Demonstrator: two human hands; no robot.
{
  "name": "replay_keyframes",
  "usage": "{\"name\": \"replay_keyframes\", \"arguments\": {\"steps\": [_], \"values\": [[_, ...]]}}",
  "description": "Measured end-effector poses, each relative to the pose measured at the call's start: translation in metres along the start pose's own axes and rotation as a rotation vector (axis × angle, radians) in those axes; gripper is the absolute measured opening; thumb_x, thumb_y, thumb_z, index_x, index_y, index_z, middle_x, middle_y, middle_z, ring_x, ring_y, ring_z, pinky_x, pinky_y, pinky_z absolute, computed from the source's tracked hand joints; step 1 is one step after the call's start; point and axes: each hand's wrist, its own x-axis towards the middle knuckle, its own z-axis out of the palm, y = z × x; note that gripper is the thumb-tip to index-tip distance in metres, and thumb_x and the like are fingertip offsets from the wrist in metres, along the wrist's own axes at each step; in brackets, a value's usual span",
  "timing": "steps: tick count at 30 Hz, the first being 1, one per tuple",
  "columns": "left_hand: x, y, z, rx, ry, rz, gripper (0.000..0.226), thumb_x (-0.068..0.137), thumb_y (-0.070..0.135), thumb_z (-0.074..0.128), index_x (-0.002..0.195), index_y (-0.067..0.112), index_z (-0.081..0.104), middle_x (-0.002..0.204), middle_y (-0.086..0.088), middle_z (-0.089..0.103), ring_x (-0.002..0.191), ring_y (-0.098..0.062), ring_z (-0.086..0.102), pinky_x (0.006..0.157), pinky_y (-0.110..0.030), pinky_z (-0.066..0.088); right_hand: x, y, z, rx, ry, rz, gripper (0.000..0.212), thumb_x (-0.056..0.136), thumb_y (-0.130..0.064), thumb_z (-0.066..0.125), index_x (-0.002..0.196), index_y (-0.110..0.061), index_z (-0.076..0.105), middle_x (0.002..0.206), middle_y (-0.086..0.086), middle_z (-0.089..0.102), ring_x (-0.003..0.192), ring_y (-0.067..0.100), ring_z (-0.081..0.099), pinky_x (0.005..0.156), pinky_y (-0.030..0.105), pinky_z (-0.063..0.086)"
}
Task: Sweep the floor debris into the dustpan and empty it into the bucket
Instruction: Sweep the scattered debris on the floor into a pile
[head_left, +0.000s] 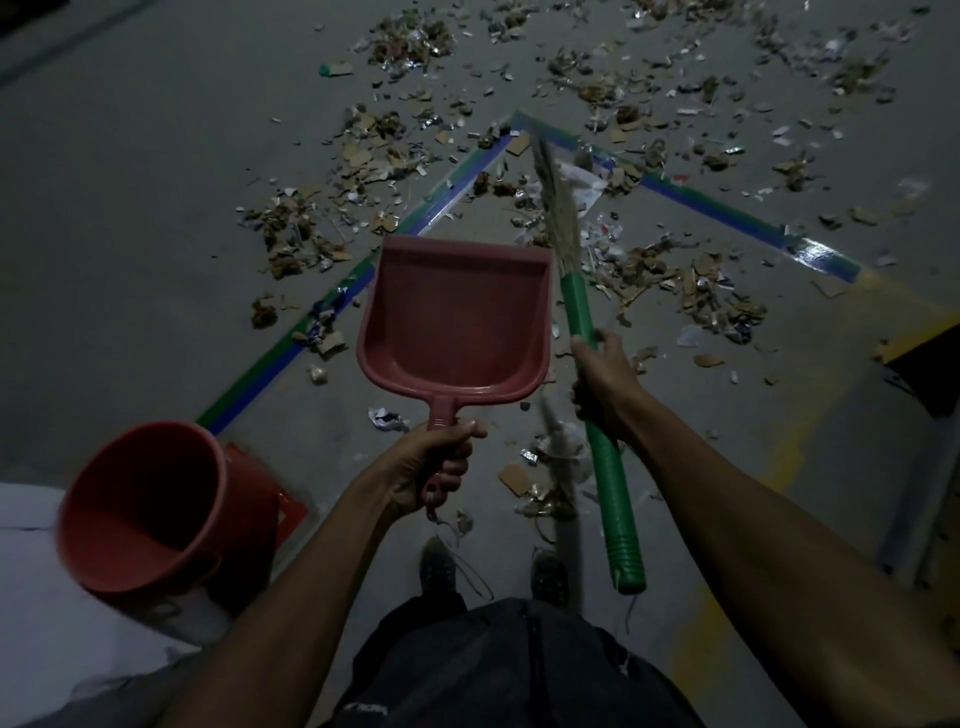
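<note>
so left hand (441, 462) grips the empty pink dustpan (457, 317), right hand (602, 384) the green-handled broom (597, 364), angled toward debris (675, 275) at twelve o'clock.

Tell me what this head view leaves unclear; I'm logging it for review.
- Bucket: base hidden by its own tilted wall, near side blurred.
- Dustpan handle end: wrapped by the left hand.
- Broom bristle tips: blurred among debris.
- Debris makeup: too small and dim.
- Right hand's fingers: behind the broom handle.
</note>
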Motion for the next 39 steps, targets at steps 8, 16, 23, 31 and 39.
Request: {"name": "replay_keyframes", "arguments": {"steps": [8, 16, 23, 31, 39], "values": [[-0.005, 0.007, 0.008, 0.148, 0.060, -0.102, 0.036, 0.071, 0.028, 0.079, 0.083, 0.022, 0.046, 0.054, 0.005, 0.043, 0.039, -0.007, 0.035, 0.035, -0.014, 0.025, -0.018, 0.003, 0.008, 0.100, -0.147, 0.091, 0.054, 0.092, -0.063, 0.050, 0.088, -0.010, 0.059, 0.086, 0.005, 0.056, 0.058, 0.017, 0.052, 0.049, 0.026, 0.043], [-0.012, 0.013, 0.013, 0.367, 0.306, -0.052, 0.033, 0.083, 0.021, 0.075, 0.102, 0.005, 0.053, 0.070, -0.008, 0.058, 0.049, -0.017, 0.059, 0.045, -0.025, 0.047, -0.020, 0.010, 0.018, 0.043, -0.052, 0.139, 0.018, 0.093, -0.015, 0.059, 0.077, -0.007, 0.056, 0.063, 0.005, 0.050, 0.044, 0.015, 0.048, 0.043, 0.024, 0.037], [-0.009, -0.005, 0.027, 1.418, 0.795, 0.257, 0.032, 0.094, 0.034, 0.050, 0.112, 0.007, 0.052, 0.106, -0.015, 0.064, 0.096, -0.036, 0.062, 0.073, -0.037, 0.048, -0.022, 0.016, 0.023, 0.008, -0.024, 0.139, 0.010, 0.091, -0.012, 0.058, 0.085, -0.003, 0.059, 0.068, 0.007, 0.053, 0.049, 0.015, 0.048, 0.038, 0.020, 0.038], [0.000, -0.018, 0.002, 1.439, 0.828, 0.316, 0.030, 0.097, 0.027, 0.044, 0.113, 0.002, 0.046, 0.106, -0.019, 0.060, 0.090, -0.037, 0.061, 0.066, -0.035, 0.042, -0.022, 0.031, 0.011, -0.056, -0.096, 0.051, 0.028, 0.089, -0.015, 0.068, 0.066, -0.007, 0.054, 0.052, 0.005, 0.047, 0.040, 0.017, 0.043, 0.040, 0.024, 0.036], [-0.001, -0.007, -0.044, 0.900, 0.967, 0.036, 0.031, 0.084, 0.018, 0.055, 0.112, 0.005, 0.050, 0.086, -0.013, 0.065, 0.065, -0.026, 0.067, 0.058, -0.033, 0.056, -0.019, 0.043, 0.002, -0.438, -0.103, -0.079, 0.031, 0.082, 0.013, 0.046, 0.084, -0.017, 0.051, 0.079, 0.015, 0.054, 0.060, 0.024, 0.053, 0.047, 0.031, 0.044]]}}
